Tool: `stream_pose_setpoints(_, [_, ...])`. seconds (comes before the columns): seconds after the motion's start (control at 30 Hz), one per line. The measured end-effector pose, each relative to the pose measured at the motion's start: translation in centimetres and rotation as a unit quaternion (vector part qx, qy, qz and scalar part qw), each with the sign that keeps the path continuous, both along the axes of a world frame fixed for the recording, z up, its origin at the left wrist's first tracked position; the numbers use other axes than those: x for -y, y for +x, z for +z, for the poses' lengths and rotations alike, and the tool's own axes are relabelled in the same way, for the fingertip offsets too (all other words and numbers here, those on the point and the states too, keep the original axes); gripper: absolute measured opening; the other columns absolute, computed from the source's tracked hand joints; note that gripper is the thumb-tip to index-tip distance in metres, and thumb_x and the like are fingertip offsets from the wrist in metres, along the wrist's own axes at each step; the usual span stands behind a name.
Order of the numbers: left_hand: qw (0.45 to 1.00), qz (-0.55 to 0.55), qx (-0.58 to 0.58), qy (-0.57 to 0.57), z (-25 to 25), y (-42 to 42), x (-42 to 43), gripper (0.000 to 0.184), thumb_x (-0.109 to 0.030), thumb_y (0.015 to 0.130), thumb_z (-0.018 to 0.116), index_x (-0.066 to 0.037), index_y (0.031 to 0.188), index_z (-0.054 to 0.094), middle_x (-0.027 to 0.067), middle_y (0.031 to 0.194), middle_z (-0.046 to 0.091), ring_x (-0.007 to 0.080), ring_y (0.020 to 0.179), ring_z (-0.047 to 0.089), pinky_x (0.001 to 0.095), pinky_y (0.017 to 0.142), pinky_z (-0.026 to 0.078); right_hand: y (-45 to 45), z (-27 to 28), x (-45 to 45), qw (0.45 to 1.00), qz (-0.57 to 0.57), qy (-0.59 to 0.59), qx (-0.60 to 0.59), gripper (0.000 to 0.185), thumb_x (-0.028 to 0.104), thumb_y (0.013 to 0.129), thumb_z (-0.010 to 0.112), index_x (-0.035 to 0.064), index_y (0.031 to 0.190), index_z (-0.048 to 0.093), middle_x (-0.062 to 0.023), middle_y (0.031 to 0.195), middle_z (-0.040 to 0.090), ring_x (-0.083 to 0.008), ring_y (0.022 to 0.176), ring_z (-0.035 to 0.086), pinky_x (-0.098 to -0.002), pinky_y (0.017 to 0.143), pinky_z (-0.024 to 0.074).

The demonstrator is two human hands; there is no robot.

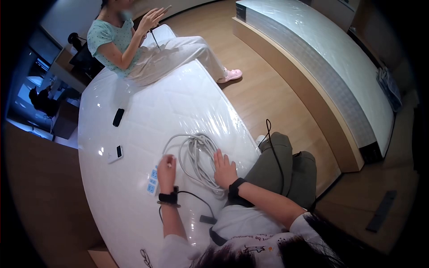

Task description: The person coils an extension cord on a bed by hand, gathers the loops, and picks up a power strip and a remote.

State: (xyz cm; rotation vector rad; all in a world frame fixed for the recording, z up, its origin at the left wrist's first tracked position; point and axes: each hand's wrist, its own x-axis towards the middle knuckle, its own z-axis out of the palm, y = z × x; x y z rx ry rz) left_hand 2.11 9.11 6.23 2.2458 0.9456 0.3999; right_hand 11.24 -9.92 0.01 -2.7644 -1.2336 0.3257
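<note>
A coiled grey-white cable lies in loose loops on the plastic-wrapped mattress before me. My right hand rests at the coil's right edge, its fingers stretched out and spread. Left of the coil, my left hand is raised with its fingers curled together; whatever they may hold is too small to make out. Just beside that hand is a white power strip with blue socket faces, partly hidden by it. One end of the cable curves toward the left hand. Both wrists wear black bands.
A white device with a dark screen and a black oblong object lie farther left. Another person sits on the mattress's far end. Across the wooden floor stands a second wrapped mattress. A thin black cable crosses my leg.
</note>
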Motion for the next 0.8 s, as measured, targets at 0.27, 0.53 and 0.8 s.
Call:
stream_pose_setpoints(0.27, [0.942, -0.016, -0.308, 0.129, -4.9, -2.0, -7.1, 0.1, -0.017, 0.058, 0.074, -0.006, 0.137, 0.013, 0.0196, 0.124, 0.039, 0.0363, 0.112, 0.04, 0.0464, 0.093, 0.035, 0.2, -0.2, 0.2, 1.0, -0.003, 0.022, -0.006, 0.066, 0.02, 0.078, 0.045, 0.0, 0.136, 0.021, -0.0149, 0.143, 0.016, -0.0302, 0.119, 0.036, -0.0491, 0.083, 0.04])
stream_pose_setpoints(0.53, [0.964, 0.037, -0.215, 0.151, -6.4, -3.6, -6.9, 0.074, -0.031, 0.062, 0.074, 0.001, 0.119, 0.039, 0.0183, 0.111, 0.049, 0.033, 0.103, 0.047, 0.0386, 0.084, 0.043, 0.0, -0.1, 0.2, 1.0, 0.0, 0.022, 0.012, 0.067, 0.022, 0.078, 0.046, -0.0004, 0.136, 0.021, -0.0151, 0.143, 0.017, -0.0303, 0.118, 0.037, -0.049, 0.082, 0.0401])
stream_pose_setpoints(0.8, [0.989, 0.063, -0.129, 0.022, -2.3, -3.6, -6.5, 0.065, -0.036, 0.068, 0.071, 0.007, 0.106, 0.042, 0.0222, 0.092, 0.058, 0.033, 0.081, 0.058, 0.0373, 0.073, 0.047, -0.1, -0.8, 0.2, 0.999, -0.007, 0.043, 0.021, 0.078, 0.025, 0.072, 0.054, -0.002, 0.136, 0.018, -0.0163, 0.142, 0.017, -0.0309, 0.118, 0.037, -0.0496, 0.083, 0.0397])
